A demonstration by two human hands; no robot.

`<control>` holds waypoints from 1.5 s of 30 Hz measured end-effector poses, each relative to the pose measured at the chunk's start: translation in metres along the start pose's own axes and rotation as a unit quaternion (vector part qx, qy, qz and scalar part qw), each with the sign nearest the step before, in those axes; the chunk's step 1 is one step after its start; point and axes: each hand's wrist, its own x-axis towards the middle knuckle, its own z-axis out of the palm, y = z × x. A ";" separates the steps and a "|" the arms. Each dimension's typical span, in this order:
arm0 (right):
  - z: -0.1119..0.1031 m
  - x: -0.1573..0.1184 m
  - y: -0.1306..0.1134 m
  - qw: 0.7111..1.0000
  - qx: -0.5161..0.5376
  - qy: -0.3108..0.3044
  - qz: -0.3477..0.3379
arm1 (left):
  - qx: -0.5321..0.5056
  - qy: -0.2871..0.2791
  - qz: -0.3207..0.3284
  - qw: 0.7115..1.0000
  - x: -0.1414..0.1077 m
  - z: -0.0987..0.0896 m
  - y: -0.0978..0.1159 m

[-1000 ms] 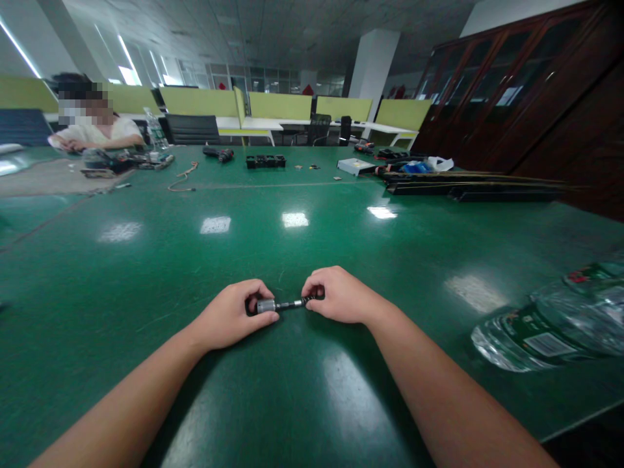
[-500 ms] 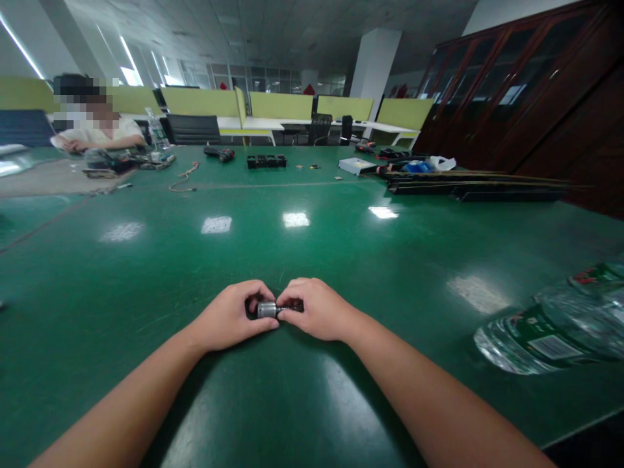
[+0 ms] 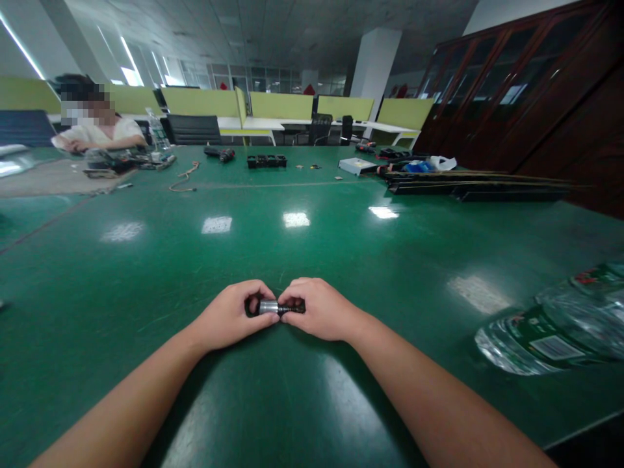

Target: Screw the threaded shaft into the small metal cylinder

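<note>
Just above the green table, my two hands meet around a small metal piece. My left hand is closed on its shiny silver cylinder, gripped between thumb and fingers. Toward the right the piece narrows into a dark, rod-like end, which my right hand pinches with thumb and fingertips. The thumbs and fingertips of both hands nearly touch where silver meets dark. My fingers cover parts of the piece, and its exact kind cannot be made out.
Large water bottles lie at the right. Across the table are a power drill, a black holder, a cord, a grey box and long dark strips. A person sits at the far left.
The metal piece has turned slightly between my fingers, and more of its dark end shows. Both hands stay in nearly the same place.
</note>
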 end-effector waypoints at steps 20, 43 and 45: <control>-0.006 -0.002 0.001 1.000 0.007 -0.014 0.008 | 0.003 0.008 0.001 1.000 0.000 0.000 0.000; -0.009 -0.002 0.002 1.000 -0.009 -0.015 0.004 | 0.009 -0.001 -0.002 1.000 0.001 0.001 -0.004; -0.009 -0.003 0.003 1.000 -0.009 -0.015 0.006 | 0.009 -0.001 -0.004 1.000 0.000 0.001 -0.004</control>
